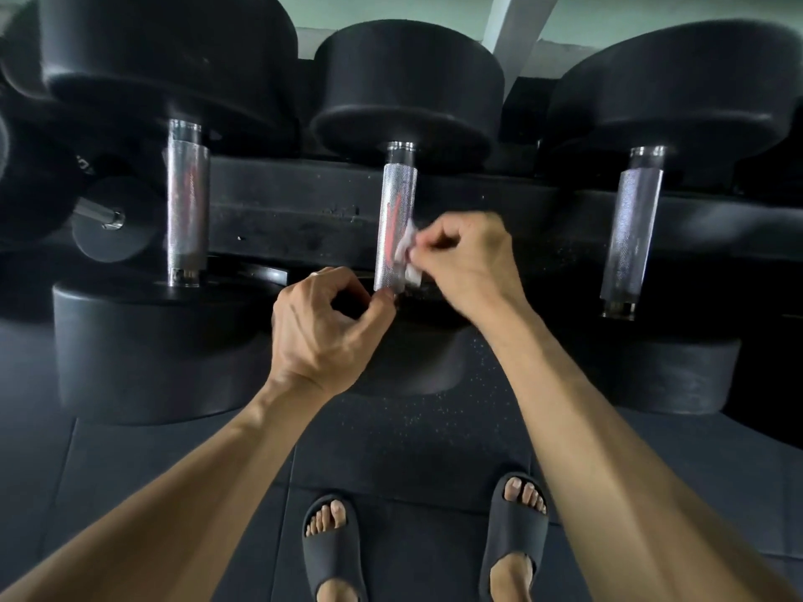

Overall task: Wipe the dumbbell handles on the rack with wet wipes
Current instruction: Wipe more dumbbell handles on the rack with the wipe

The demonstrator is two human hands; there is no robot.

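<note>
Our right hand (467, 258) pinches a small white wipe (406, 254) between thumb and curled fingers, holding it against the right side of the middle handle (393, 219), low on its near half. Our left hand (321, 328) has its fingers curled, thumb and forefinger meeting at the near end of that same handle; whether they grip the metal or a corner of the wipe we cannot tell. The handle is knurled chrome and runs near to far between two black heads. It belongs to the middle dumbbell (408, 89) of three lying side by side on the rack (295, 210). The left handle (187, 202) and the right handle (632, 228) stand well apart from both hands. Nearer to us, below our forearms, lies dark speckled floor (413, 436), and on it our feet in dark slides (332, 553)
</note>
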